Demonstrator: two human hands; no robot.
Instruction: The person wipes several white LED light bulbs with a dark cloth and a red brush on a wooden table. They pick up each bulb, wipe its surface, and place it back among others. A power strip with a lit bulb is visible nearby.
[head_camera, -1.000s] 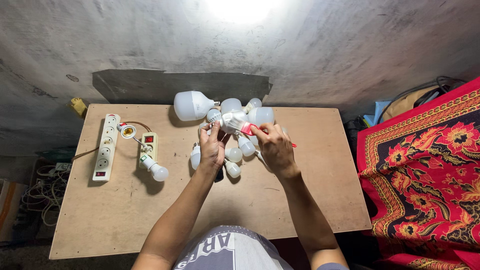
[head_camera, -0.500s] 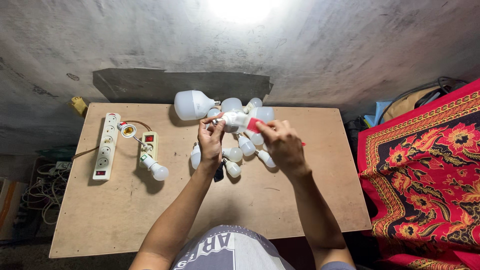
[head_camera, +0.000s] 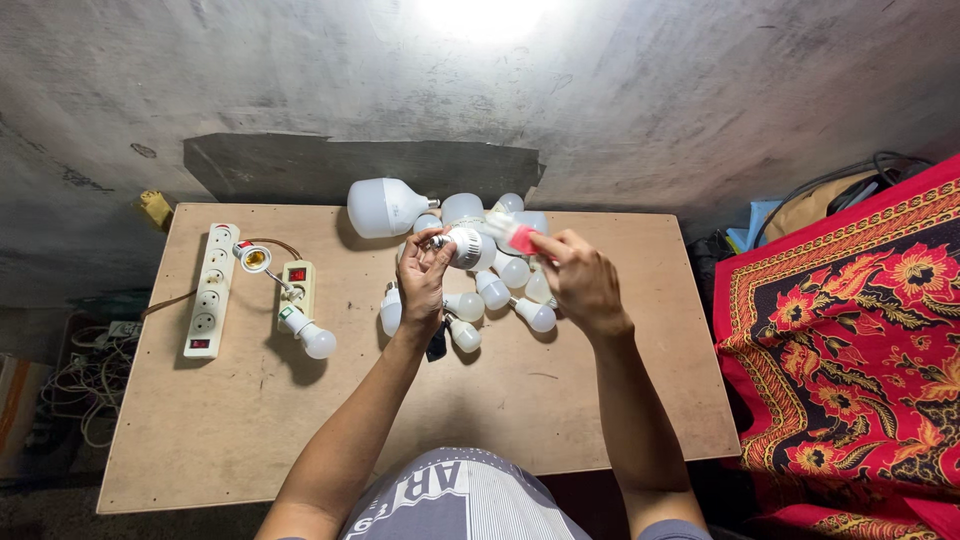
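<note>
Two hands are working above the heap of bulbs at the far middle of the plywood table (head_camera: 250, 440), seen from the head camera. The left hand (head_camera: 422, 275) is closing its fingertips round the metal base end of a white LED bulb (head_camera: 470, 247), holding it clear of the pile. The right hand (head_camera: 582, 280) is pinching a small tool with a red and white handle (head_camera: 512, 234) between thumb and fingers, its tip pointing toward that bulb. Compared with a second ago, both hands are sitting higher and nearer the wall: then they were down among the loose bulbs, and half a second ago the bulb was already coming up. So the bulb is now being held free of the others, with the tool brought close beside it.

Around the hands, smaller white bulbs (head_camera: 495, 290) are lying scattered, and a much larger white bulb (head_camera: 383, 207) is resting on its side at the table's far edge. On the left, a white power strip (head_camera: 210, 290) is lying lengthwise, a red switch showing at its near end. Beside it a small cream test socket box (head_camera: 297, 285) is carrying a bulb (head_camera: 310, 337) and a wired lamp holder (head_camera: 254, 258). No packaging or signs are showing; a red floral cloth (head_camera: 850, 340) is covering the right side.
</note>
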